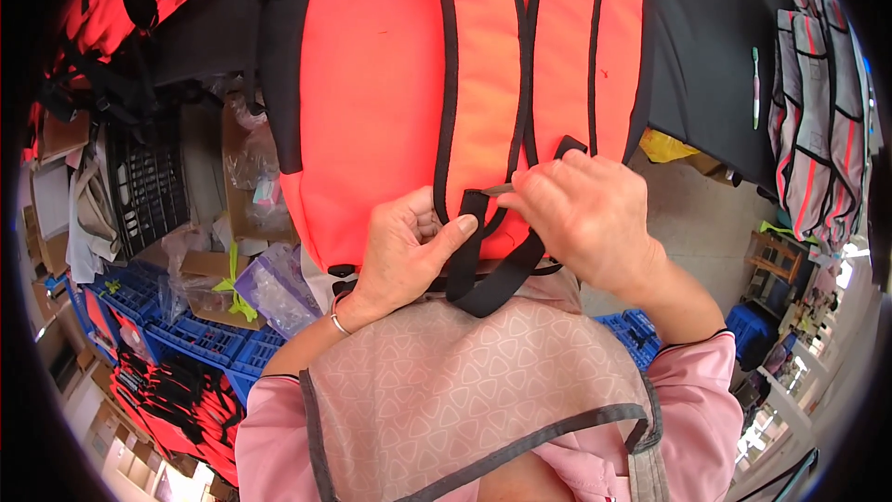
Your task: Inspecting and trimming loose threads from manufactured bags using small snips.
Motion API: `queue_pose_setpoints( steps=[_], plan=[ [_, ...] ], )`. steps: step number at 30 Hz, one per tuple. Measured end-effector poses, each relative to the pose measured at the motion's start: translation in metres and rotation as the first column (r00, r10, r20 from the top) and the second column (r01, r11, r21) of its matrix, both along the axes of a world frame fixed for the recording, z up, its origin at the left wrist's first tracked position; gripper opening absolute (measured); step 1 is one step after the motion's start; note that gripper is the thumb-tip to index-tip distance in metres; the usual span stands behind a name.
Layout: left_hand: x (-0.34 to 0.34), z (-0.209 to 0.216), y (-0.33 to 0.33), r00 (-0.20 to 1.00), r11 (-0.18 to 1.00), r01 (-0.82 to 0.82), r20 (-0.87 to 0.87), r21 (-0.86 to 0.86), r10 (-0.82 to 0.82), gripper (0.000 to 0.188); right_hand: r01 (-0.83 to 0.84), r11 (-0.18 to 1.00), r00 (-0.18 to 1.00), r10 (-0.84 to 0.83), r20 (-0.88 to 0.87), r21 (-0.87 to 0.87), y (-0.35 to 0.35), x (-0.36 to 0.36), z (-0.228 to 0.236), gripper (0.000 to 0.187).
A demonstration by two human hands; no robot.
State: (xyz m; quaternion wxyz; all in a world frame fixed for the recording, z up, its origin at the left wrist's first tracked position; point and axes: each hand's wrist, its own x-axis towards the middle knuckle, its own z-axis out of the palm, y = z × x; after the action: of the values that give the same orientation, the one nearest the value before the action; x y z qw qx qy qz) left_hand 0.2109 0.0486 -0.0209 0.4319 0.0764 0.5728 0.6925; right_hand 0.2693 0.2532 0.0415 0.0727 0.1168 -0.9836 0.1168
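Note:
A bright coral-red backpack (372,102) lies in front of me, its two orange-red shoulder straps (478,74) with black edging facing up. My left hand (400,246) is closed at the lower end of one shoulder strap, its thumb pressing a black webbing strap (472,214). The webbing loops down and back up beneath my right hand (590,214). That hand is closed, with a short black strap end (570,145) sticking out above it. A thin, greyish pointed piece (500,190) juts from its fingertips against the webbing; its kind is unclear.
Black cloth (706,46) spreads right of the backpack, with a toothbrush (755,88) on it. Grey bags with red stripes (813,121) hang at the far right. Blue crates (200,335), a purple plastic-lined box (279,288) and a black crate (144,186) stand left. A patterned apron (465,381) covers my front.

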Motion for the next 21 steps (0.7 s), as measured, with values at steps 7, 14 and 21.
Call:
queue_pose_setpoints(
  steps=[7,14,21],
  plan=[
    [-0.005,0.003,-0.002,0.988,0.999,-0.002,0.154,0.044,-0.005,0.025,0.610,0.515,0.791,-0.347,0.504,-0.602,0.012,0.004,-0.015,0.021],
    [-0.005,0.003,0.000,0.986,1.000,-0.004,0.166,0.012,0.002,0.026,0.339,0.685,0.939,-0.293,0.182,-0.645,-0.016,0.034,-0.019,0.042],
    [-0.006,0.006,0.001,0.975,0.996,-0.026,0.223,0.080,0.008,0.025,0.304,0.730,0.946,-0.305,0.107,-0.612,-0.040,0.043,-0.039,0.035]
  ],
)
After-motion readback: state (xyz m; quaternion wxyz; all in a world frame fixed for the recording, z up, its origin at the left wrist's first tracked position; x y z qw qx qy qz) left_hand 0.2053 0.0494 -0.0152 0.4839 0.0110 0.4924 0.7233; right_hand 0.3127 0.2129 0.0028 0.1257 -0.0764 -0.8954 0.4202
